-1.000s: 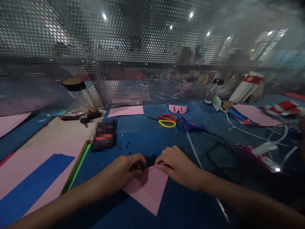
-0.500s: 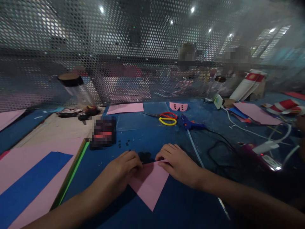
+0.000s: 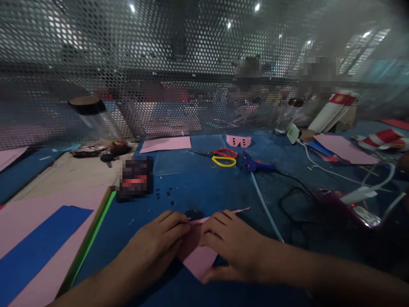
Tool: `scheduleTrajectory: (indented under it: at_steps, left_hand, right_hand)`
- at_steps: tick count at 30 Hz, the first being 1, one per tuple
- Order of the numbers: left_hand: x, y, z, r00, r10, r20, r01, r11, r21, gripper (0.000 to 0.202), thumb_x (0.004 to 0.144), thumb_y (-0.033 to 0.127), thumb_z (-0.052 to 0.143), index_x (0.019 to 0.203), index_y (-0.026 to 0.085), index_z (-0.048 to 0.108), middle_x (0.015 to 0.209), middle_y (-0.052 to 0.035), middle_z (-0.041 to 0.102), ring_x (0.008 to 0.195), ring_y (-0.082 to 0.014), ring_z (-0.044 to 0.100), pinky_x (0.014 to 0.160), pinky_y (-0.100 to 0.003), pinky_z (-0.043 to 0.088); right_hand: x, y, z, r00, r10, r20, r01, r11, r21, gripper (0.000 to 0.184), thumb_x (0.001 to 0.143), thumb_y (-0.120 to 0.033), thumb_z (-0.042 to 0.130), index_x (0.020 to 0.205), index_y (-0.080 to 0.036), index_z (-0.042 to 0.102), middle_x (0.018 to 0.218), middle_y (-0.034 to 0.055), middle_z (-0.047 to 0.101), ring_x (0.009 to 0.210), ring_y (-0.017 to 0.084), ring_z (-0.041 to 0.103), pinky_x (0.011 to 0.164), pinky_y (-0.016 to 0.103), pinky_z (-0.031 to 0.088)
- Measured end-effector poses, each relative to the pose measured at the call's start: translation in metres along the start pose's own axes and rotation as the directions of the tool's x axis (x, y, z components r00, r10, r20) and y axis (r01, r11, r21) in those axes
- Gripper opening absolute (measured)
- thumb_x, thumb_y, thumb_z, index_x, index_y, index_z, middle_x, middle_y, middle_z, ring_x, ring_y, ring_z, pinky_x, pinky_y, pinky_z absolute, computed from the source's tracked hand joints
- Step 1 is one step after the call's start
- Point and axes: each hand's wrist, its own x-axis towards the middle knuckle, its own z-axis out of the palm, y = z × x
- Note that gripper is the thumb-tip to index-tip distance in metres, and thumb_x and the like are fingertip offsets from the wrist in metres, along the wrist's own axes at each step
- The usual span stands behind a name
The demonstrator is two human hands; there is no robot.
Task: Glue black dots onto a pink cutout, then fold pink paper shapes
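A pink sheet of paper [image 3: 194,256] is laid on the blue table [image 3: 198,183], partly covered, one corner pointed nearward.

Your left hand [image 3: 159,238] curls, knuckles up. Your right hand [image 3: 234,245] spreads its thumb [image 3: 220,273] away from the fingers [image 3: 220,222]. Both forearms [image 3: 306,265] angle inward.

Shows smooth, matt paper in the held sheet [image 3: 193,251] and strip [image 3: 43,238]. Looks like glossy plastic on the scissor handles [image 3: 223,157], metal on the blades [image 3: 203,153], plastic on the glue gun [image 3: 257,165], perforated metal on the screen [image 3: 198,55]. Appears clear and shiny at the jar [image 3: 107,125].
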Motion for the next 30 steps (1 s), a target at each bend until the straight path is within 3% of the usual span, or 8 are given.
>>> scheduleTrajectory:
  at_steps: [3, 6, 9, 12, 17, 21, 26, 30]
  left_hand:
    - [0.001, -0.002, 0.002, 0.999, 0.023, 0.022, -0.024, 0.999, 0.024, 0.028, 0.099, 0.008, 0.043, 0.112, 0.019, 0.065, 0.112, -0.0081, 0.066, 0.098, -0.0214, 0.060, 0.084, -0.034, 0.053]
    - [0.003, -0.002, 0.000, 0.999, 0.035, 0.014, -0.035, 0.999, 0.013, 0.026, 0.102, 0.013, 0.042, 0.113, 0.019, 0.066, 0.110, -0.0085, 0.067, 0.097, -0.0217, 0.061, 0.082, -0.035, 0.054]
    - [0.004, 0.001, -0.006, 0.998, 0.011, 0.057, -0.008, 0.999, -0.050, 0.021, 0.105, 0.026, 0.046, 0.112, 0.022, 0.066, 0.113, -0.0069, 0.067, 0.102, -0.0215, 0.060, 0.086, -0.035, 0.053]
    - [0.005, 0.005, -0.011, 0.994, -0.017, 0.106, 0.027, 0.995, -0.095, 0.022, 0.098, 0.040, 0.060, 0.110, 0.023, 0.066, 0.114, -0.0069, 0.066, 0.101, -0.0225, 0.061, 0.085, -0.036, 0.053]
    - [0.003, 0.004, -0.009, 0.999, -0.009, 0.043, 0.012, 0.997, -0.077, 0.031, 0.094, 0.047, 0.065, 0.112, 0.022, 0.067, 0.110, -0.0081, 0.067, 0.097, -0.0227, 0.062, 0.079, -0.034, 0.054]
    - [0.002, 0.002, -0.010, 0.999, 0.042, 0.032, -0.038, 0.995, -0.094, 0.050, 0.081, 0.064, 0.071, 0.102, 0.019, 0.068, 0.108, -0.0097, 0.067, 0.091, -0.0231, 0.062, 0.072, -0.033, 0.054]
    - [0.003, 0.001, -0.006, 1.000, -0.015, 0.006, 0.016, 0.995, -0.099, 0.018, 0.101, 0.036, 0.056, 0.110, 0.024, 0.067, 0.111, -0.0050, 0.068, 0.101, -0.0194, 0.064, 0.085, -0.031, 0.053]
    - [0.002, 0.001, 0.002, 0.994, -0.055, -0.093, 0.050, 0.998, -0.049, 0.014, 0.104, 0.025, 0.050, 0.107, 0.023, 0.063, 0.100, -0.0029, 0.070, 0.091, -0.0164, 0.066, 0.081, -0.027, 0.053]
  right_hand:
    - [0.002, 0.002, 0.003, 1.000, -0.018, -0.011, 0.018, 0.999, -0.047, 0.052, 0.098, -0.064, 0.047, 0.108, -0.015, 0.060, 0.110, 0.0086, 0.065, 0.100, 0.024, 0.054, 0.089, 0.039, 0.039]
    - [0.003, 0.006, 0.002, 0.999, -0.034, -0.042, 0.032, 0.998, -0.055, 0.036, 0.102, -0.049, 0.051, 0.109, -0.015, 0.060, 0.108, 0.0075, 0.066, 0.098, 0.023, 0.054, 0.087, 0.038, 0.040]
    - [0.002, 0.010, -0.001, 0.998, -0.008, -0.063, 0.006, 0.999, -0.037, 0.020, 0.100, -0.030, 0.056, 0.113, -0.016, 0.059, 0.109, 0.0075, 0.066, 0.098, 0.023, 0.053, 0.086, 0.038, 0.040]
    - [-0.001, 0.013, -0.004, 0.998, 0.024, -0.064, -0.024, 1.000, 0.002, 0.020, 0.095, -0.019, 0.059, 0.115, -0.016, 0.060, 0.110, 0.0075, 0.065, 0.099, 0.023, 0.053, 0.087, 0.037, 0.039]
    - [-0.002, 0.016, -0.005, 0.992, 0.064, -0.110, -0.059, 0.997, 0.050, 0.012, 0.099, -0.026, 0.059, 0.105, -0.017, 0.063, 0.107, 0.0066, 0.066, 0.099, 0.021, 0.055, 0.089, 0.038, 0.039]
    - [0.001, 0.016, -0.006, 0.986, 0.115, -0.124, -0.104, 0.990, 0.095, 0.028, 0.103, -0.041, 0.053, 0.096, -0.018, 0.066, 0.100, 0.0050, 0.068, 0.095, 0.020, 0.057, 0.087, 0.035, 0.040]
    - [0.004, 0.015, -0.004, 0.977, 0.182, -0.110, -0.170, 0.979, 0.108, 0.022, 0.102, -0.033, 0.056, 0.090, -0.017, 0.066, 0.098, 0.0042, 0.068, 0.092, 0.019, 0.057, 0.083, 0.035, 0.039]
    - [0.004, 0.016, 0.000, 0.970, 0.220, -0.101, -0.206, 0.969, 0.138, 0.018, 0.100, -0.030, 0.059, 0.087, -0.017, 0.064, 0.099, 0.0027, 0.067, 0.094, 0.018, 0.056, 0.085, 0.035, 0.038]
